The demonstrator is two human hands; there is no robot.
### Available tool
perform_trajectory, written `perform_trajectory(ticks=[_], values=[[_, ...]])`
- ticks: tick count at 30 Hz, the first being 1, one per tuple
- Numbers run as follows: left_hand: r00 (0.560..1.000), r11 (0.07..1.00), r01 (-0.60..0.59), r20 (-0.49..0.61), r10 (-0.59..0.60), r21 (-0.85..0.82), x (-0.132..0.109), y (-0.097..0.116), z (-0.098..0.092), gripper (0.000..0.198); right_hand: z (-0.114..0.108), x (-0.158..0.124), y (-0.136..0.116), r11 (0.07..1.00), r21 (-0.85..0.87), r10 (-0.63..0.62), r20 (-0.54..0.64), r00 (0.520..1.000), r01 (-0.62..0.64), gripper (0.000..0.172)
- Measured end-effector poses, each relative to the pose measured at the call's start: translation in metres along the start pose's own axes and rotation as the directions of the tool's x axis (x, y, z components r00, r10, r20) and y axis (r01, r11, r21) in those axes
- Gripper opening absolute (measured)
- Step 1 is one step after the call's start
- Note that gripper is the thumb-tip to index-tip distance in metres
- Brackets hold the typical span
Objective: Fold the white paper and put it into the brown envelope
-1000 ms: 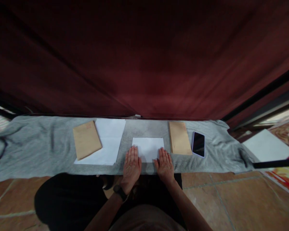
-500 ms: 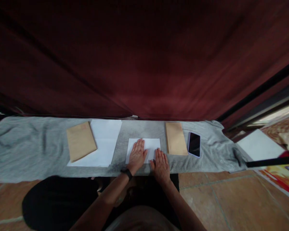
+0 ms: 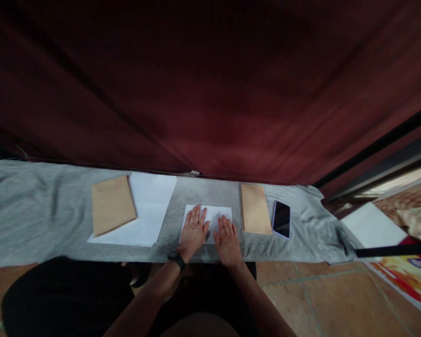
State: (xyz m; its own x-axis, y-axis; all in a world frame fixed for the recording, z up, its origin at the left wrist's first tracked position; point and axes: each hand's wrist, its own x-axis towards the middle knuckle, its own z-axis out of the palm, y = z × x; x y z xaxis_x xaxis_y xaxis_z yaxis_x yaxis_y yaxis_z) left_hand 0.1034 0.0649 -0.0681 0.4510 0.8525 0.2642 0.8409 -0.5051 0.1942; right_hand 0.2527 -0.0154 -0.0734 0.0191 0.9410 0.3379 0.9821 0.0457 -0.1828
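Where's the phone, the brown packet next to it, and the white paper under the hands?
Phone (image 3: 281,219): head view, middle of its dark screen.
Brown packet (image 3: 256,209): head view, middle of its top face.
White paper (image 3: 212,214): head view, bare part near its far edge.

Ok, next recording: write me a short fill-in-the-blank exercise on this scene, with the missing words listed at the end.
1. The left hand and right hand lie palm ____ on the small paper.
2. The watch is on the ____ wrist.
3. From the wearer's side, the phone lies to the ____ of both envelopes.
4. The sheets partly under an envelope are ____ in colour.

Missing words: down; left; right; white.
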Motion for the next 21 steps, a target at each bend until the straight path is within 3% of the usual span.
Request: perform_trajectory(ticks=[7,11,21], values=[[1.0,1.0,-0.012,0.02,0.012,0.003,-0.001,0.0,-0.004,0.056,0.016,0.04,-0.007,0.995,0.04,-0.089,0.074,0.993,0.086,0.049],[1.0,1.0,0.013,0.009,-0.013,-0.002,-0.001,0.0,-0.001,0.054,0.022,0.04,0.0,0.997,0.006,-0.075,0.07,0.995,0.075,0.049],[0.996,0.996,0.083,-0.022,-0.083,0.027,-0.005,0.0,0.009,0.059,0.029,0.029,0.012,1.0,-0.02,0.011,-0.074,0.997,-0.013,0.056]])
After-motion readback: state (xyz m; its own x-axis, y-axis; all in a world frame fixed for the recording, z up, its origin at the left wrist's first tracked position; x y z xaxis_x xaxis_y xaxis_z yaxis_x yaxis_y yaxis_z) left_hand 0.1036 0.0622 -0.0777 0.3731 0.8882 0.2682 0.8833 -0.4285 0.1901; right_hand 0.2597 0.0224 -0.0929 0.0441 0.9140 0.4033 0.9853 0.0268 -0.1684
